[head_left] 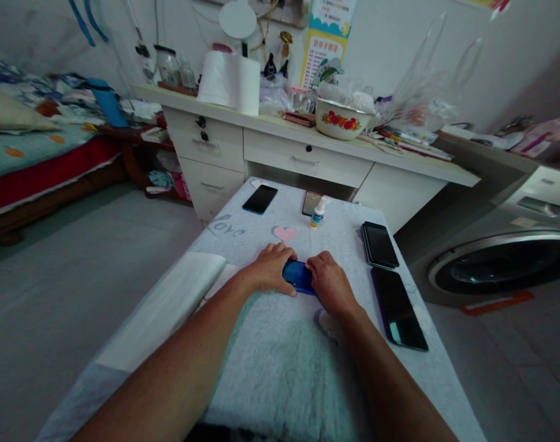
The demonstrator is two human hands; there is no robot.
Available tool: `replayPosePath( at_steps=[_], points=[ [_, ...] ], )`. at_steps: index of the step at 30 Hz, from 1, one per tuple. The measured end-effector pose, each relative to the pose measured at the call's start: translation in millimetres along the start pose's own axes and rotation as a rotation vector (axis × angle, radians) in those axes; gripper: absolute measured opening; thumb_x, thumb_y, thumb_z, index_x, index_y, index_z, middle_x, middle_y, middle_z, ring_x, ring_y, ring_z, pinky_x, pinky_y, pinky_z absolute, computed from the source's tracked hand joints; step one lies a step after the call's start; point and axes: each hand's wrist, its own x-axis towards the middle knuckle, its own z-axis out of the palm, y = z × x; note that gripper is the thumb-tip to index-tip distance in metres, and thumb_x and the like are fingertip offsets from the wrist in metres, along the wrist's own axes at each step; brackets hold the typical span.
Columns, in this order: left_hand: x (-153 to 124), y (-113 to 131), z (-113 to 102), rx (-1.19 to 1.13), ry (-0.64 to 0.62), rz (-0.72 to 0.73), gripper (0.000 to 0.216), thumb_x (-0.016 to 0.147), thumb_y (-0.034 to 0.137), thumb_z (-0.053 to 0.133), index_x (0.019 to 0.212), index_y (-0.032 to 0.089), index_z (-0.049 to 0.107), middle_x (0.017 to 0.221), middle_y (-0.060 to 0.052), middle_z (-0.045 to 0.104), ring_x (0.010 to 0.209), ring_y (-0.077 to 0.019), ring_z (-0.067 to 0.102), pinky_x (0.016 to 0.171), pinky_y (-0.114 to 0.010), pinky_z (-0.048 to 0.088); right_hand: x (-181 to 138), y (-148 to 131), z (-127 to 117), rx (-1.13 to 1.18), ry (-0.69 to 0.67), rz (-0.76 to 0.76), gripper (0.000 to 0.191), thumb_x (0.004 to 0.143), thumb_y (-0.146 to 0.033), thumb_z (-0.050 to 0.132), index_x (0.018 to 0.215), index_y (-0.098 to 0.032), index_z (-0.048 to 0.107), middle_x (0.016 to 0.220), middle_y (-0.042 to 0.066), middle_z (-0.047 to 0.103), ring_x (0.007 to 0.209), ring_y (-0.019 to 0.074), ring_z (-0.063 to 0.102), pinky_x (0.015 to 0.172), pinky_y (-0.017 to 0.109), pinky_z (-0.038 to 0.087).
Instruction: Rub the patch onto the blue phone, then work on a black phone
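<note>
A blue smartphone (297, 276) lies on the cloth-covered table, its glossy blue side facing up. My left hand (273, 268) grips its left end, thumb along the near edge and fingers over the far edge. Over the right end, my right hand (328, 279) is closed with its fingers curled down against the phone. Whatever those fingers may hold is hidden. Beyond the hands stands a small spray bottle (317, 213) with a white top. Just behind it lies another phone (310, 202).
A black-screened phone (260, 199) lies at the far left of the table (271, 368). Along the right edge are stacked devices (380, 244) and a tablet (398, 308). White folded sheets (169, 307) lie at left. A cluttered desk (280, 138) and a washing machine (496, 233) stand beyond.
</note>
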Motion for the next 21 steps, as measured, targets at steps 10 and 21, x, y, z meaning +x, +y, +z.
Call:
replayPosePath(
  at_steps=[10, 21],
  points=[
    [-0.6, 0.8, -0.8, 0.002, 0.003, 0.013, 0.075, 0.052, 0.055, 0.077, 0.115, 0.025, 0.05, 0.112, -0.005, 0.049, 0.107, -0.027, 0.042, 0.09, -0.035, 0.037, -2.1, 8.9, -5.4, -0.041, -0.018, 0.044, 0.028, 0.096, -0.027, 0.038, 0.101, -0.019, 0.064, 0.099, 0.007, 0.054, 0.079, 0.0138, 0.056, 0.071, 0.024, 0.037],
    [-0.5, 2.4, -2.0, -0.02, -0.01, -0.014, 0.074, 0.051, 0.055, 0.078, 0.113, 0.026, 0.049, 0.113, -0.004, 0.048, 0.108, -0.0268, 0.041, 0.09, -0.034, 0.037, -12.6, 36.9, -21.1, -0.034, -0.038, 0.186, 0.026, 0.094, -0.023, 0.041, 0.095, -0.017, 0.067, 0.094, 0.009, 0.057, 0.086, 0.0159, 0.058, 0.078, 0.025, 0.037]
  ],
)
